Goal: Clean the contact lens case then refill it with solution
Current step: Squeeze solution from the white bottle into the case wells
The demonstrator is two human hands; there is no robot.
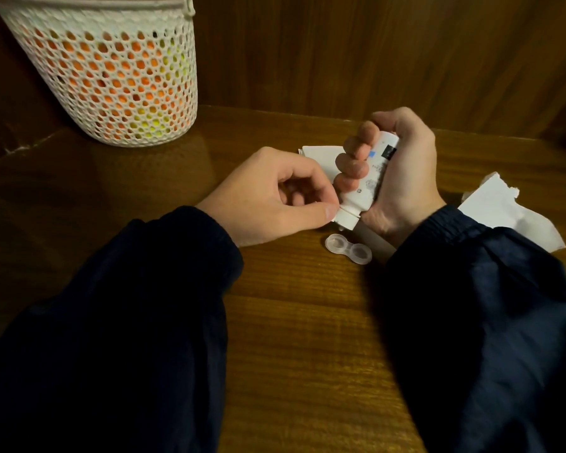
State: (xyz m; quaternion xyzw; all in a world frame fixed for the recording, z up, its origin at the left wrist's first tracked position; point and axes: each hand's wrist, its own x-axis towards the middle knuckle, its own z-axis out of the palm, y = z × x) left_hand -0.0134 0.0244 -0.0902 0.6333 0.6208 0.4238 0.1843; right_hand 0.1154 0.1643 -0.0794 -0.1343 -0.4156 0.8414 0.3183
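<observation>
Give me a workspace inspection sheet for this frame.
Surface: wooden table, glossy.
Job's things: contact lens case open on table, no caps seen; solution bottle tilted nozzle-down above it.
Clutter: tissue at right; white paper behind hands.
Grippers: right hand grips bottle; left hand pinches its cap end.
Cables: nothing seen.
Surroundings: white mesh basket far left; wood-panel wall.

A brown wooden table fills the frame. Dark wooden walls stand behind it. The light is dim and yellow.
</observation>
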